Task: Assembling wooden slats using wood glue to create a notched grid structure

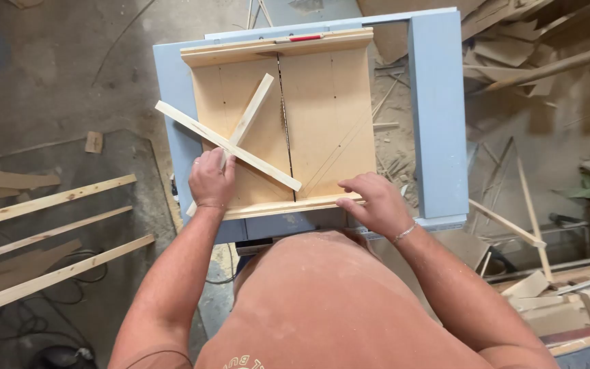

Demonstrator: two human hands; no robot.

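A plywood sled [329,109] lies on a blue saw table [438,116], with a blade slot running down its middle. Two thin wooden strips cross on the sled's left half: a long one [192,123] slants from upper left to the slot, and a shorter one [254,106] leans the other way. My left hand [211,181] presses down on the strips where they cross near the sled's front. My right hand [370,201] rests on the sled's front rail [274,207], fingers curled over its edge.
Three long wooden strips [42,201] lie on the floor at the left, beside black cables [69,287]. Offcuts and scrap boards [513,48] pile up at the right and upper right. Sawdust covers the floor by the table's right side.
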